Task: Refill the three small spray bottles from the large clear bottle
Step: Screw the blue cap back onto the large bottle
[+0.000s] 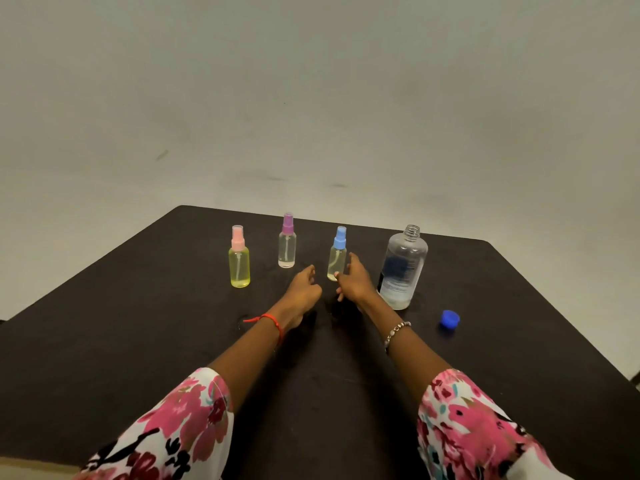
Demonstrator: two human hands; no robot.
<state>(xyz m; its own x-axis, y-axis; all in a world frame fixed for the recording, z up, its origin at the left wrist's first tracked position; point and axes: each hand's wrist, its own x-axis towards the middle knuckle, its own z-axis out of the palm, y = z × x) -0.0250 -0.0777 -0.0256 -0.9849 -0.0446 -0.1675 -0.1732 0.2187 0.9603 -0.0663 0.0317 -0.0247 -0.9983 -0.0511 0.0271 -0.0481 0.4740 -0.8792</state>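
Head view. Large bottle (pixel 403 268) stands upright toward the right of the table (pixel 104 341), near the far edge. Neck is uncapped, threads showing. Clear plastic with a label; only a shallow layer of liquid sits at the bottom. Its blue cap (pixel 450 319) lies on the table to the right and nearer the person, apart from the bottle.

Three spray bottles stand upright in a loose row left of the large bottle, all with spray tops on. Blue-top bottle (pixel 337 254) is closest to the large bottle, contents pale. Purple-top bottle (pixel 287 242) is farther back, with clear liquid low in it. Pink-top bottle (pixel 239 259) is leftmost, filled most of the way with yellow liquid.

Right hand (pixel 353 282) is at the lower part of the blue-top bottle, one finger raised along its right side, thumb in front of its base. Cannot tell whether it grips the bottle or only touches it.

Left hand (pixel 304 289) is low over the table between the purple-top and blue-top bottles, fingers loosely curled, holding nothing, touching no bottle.

Left wrist carries a red thread (pixel 273 320); right wrist a beaded bracelet (pixel 396 332). Both arms wear floral sleeves (pixel 180 420) in pink, white and black. A pale wall (pixel 311 98) stands behind the dark table.
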